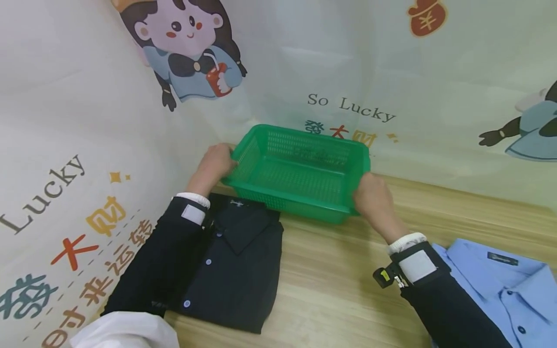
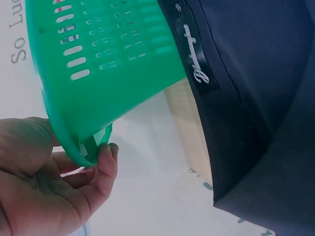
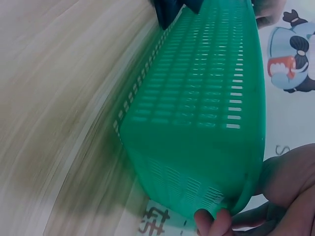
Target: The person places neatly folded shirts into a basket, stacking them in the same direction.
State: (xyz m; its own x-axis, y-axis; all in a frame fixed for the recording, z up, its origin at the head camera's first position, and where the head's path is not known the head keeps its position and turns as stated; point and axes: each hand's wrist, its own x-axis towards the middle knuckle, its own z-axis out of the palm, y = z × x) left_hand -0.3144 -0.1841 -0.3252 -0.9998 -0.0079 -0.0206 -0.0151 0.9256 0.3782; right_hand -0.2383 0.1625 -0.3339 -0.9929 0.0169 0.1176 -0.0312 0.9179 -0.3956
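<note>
A green plastic basket (image 1: 300, 174) with slotted walls is held between both hands near the back of the table, and nothing lies in it. My left hand (image 1: 217, 162) grips its left end; in the left wrist view the fingers (image 2: 106, 164) curl under the rim. At the opposite end my right hand (image 1: 374, 200) grips the rim, with fingertips (image 3: 224, 221) hooked below it in the right wrist view. A folded black shirt (image 1: 239, 261) lies close in front of the basket's left part, its collar near the basket's lower edge.
A folded light blue shirt (image 1: 500, 285) lies at the right, partly behind my right forearm. The wooden table (image 1: 330, 270) meets a printed backdrop (image 1: 283, 72) behind and at the left. Something white (image 1: 126, 331) shows at the lower left edge.
</note>
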